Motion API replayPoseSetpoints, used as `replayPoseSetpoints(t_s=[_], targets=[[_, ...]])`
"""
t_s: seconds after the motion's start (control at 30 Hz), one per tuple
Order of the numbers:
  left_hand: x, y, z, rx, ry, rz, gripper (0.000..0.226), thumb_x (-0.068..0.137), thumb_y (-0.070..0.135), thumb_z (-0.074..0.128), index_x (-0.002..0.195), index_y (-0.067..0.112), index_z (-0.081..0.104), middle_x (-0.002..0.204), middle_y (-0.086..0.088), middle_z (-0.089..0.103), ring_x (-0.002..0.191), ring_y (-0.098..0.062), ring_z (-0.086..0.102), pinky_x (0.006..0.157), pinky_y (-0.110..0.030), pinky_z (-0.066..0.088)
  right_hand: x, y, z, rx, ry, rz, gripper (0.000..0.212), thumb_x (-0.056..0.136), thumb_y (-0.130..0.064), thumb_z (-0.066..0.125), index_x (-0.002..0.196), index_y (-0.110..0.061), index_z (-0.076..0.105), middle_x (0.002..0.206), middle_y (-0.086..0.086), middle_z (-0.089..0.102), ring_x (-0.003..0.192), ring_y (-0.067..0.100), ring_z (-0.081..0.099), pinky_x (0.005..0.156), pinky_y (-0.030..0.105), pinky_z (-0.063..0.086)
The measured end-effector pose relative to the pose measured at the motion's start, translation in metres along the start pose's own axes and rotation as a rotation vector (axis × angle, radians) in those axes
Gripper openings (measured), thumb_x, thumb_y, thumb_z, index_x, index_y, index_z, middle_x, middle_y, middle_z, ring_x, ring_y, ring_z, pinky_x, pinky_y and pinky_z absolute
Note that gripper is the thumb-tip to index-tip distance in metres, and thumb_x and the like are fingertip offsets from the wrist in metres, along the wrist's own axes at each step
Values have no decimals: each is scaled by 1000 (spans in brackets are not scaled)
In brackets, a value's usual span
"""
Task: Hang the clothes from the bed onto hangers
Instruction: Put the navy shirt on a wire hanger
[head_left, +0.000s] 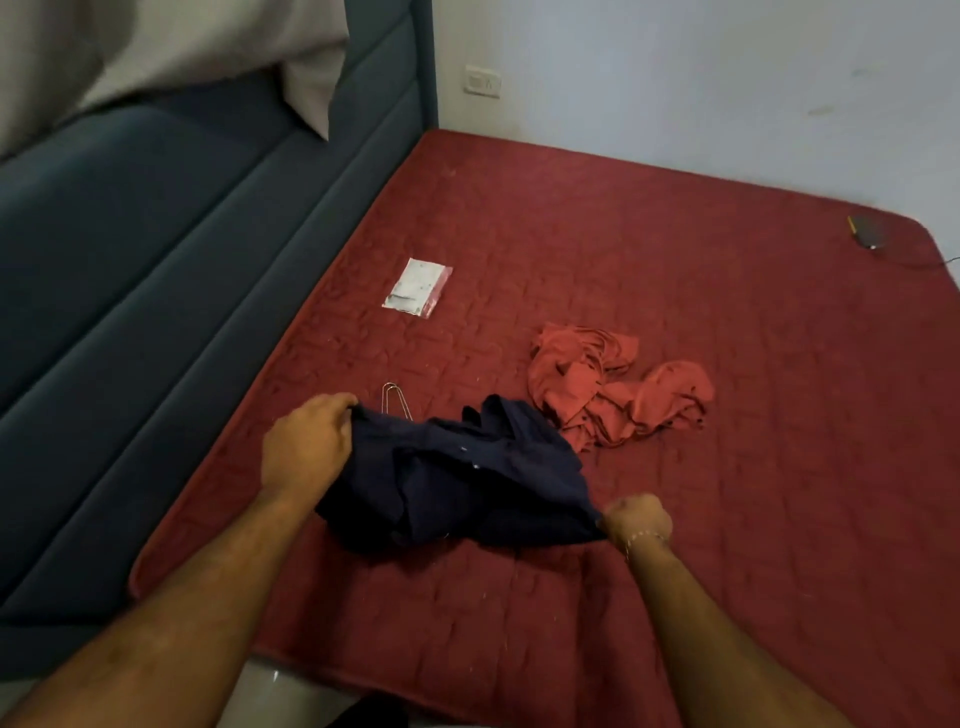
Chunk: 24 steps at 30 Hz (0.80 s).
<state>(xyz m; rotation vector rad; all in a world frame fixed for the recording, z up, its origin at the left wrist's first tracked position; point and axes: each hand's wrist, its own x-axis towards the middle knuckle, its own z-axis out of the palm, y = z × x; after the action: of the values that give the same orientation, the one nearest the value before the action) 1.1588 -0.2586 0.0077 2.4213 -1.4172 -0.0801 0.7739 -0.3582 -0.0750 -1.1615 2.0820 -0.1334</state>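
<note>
Gripping crumpled dark navy cloth shirt (457, 478) at both ends, left hand (306, 447) and right hand (636, 517) clenched, thin metal wire hanger (396, 402) peeking out frame-centre nearest my left.

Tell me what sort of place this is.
Most likely a bedroom: a red quilted mattress against a padded blue headboard, pillows at the top left, and clothes, a navy shirt and an orange garment, lying on the bed.

Two garments: navy (457, 478), red (613, 389). One hanger (395, 400). One packet (417, 287).
</note>
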Motion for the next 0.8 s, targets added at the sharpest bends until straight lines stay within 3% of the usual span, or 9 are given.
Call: replayPoseSetpoints(t_s=[0.1, 0.23, 0.33, 0.4, 0.47, 0.53, 0.6, 0.73, 0.8], targets=[[7, -25, 0, -26, -39, -154, 15, 97, 24, 60, 109, 28, 68, 97, -12, 75, 89, -43, 70, 73, -45, 54, -16, 3, 8, -33, -150, 17, 11, 91, -20, 72, 100, -17, 77, 113, 9, 75, 102, 24, 70, 80, 26, 51], [34, -21, 1, -587, -53, -421, 19, 93, 4, 61, 99, 17, 74, 99, -8, 76, 99, -34, 70, 80, -31, 51, -51, -34, 33, 586, -289, -69, 14, 87, 1, 76, 82, -11, 72, 78, 7, 75, 68, 17, 60, 53, 17, 50], [37, 10, -17, -1090, -201, -335, 39, 87, -10, 57, 103, 22, 72, 95, 2, 72, 87, -12, 67, 74, -13, 50, -81, -75, 45, 917, -452, -149, 13, 95, 2, 66, 93, -11, 68, 85, 2, 76, 74, 12, 68, 68, 22, 55], [28, 12, -28, -990, -276, 22, 52, 80, -11, 58, 120, 19, 69, 108, 1, 73, 92, -5, 66, 85, -12, 50, -86, -82, 57, 737, -432, -110, 9, 91, 0, 71, 93, -8, 69, 90, 12, 76, 74, 20, 65, 68, 27, 52], [29, -14, -15, -630, -240, 265, 57, 77, -10, 60, 128, 15, 68, 120, -1, 72, 106, -12, 66, 98, -22, 50, -82, -72, 69, 291, -390, -71, 18, 85, -3, 80, 75, -10, 67, 75, 13, 70, 65, 21, 56, 55, 22, 46], [36, -51, 1, -312, -260, 174, 43, 80, -6, 61, 116, 13, 73, 112, -11, 75, 106, -32, 68, 91, -37, 54, -84, -61, 78, 68, -354, -12, 31, 81, -6, 84, 65, -15, 59, 62, 5, 58, 52, 18, 49, 45, 21, 39], [38, -83, 6, -204, -312, -34, 27, 84, -2, 60, 102, 13, 75, 99, -19, 75, 96, -42, 70, 81, -45, 54, -89, -62, 83, 179, -289, -53, 36, 84, -6, 82, 62, -15, 55, 56, 1, 52, 48, 14, 42, 44, 21, 36], [38, -106, 5, -188, -217, -75, 21, 93, 8, 58, 106, 22, 67, 98, -12, 73, 91, -42, 67, 73, -43, 50, -108, -80, 83, 488, -207, -292, 20, 90, -1, 74, 76, -8, 62, 71, 6, 57, 68, 13, 49, 64, 23, 44], [36, -102, 2, -197, -220, -68, 20, 94, 11, 57, 105, 27, 64, 95, -7, 72, 88, -39, 67, 71, -41, 48, -122, -93, 82, 615, -224, -310, 14, 94, -1, 69, 83, -6, 64, 70, 3, 58, 64, 9, 50, 65, 23, 43]])
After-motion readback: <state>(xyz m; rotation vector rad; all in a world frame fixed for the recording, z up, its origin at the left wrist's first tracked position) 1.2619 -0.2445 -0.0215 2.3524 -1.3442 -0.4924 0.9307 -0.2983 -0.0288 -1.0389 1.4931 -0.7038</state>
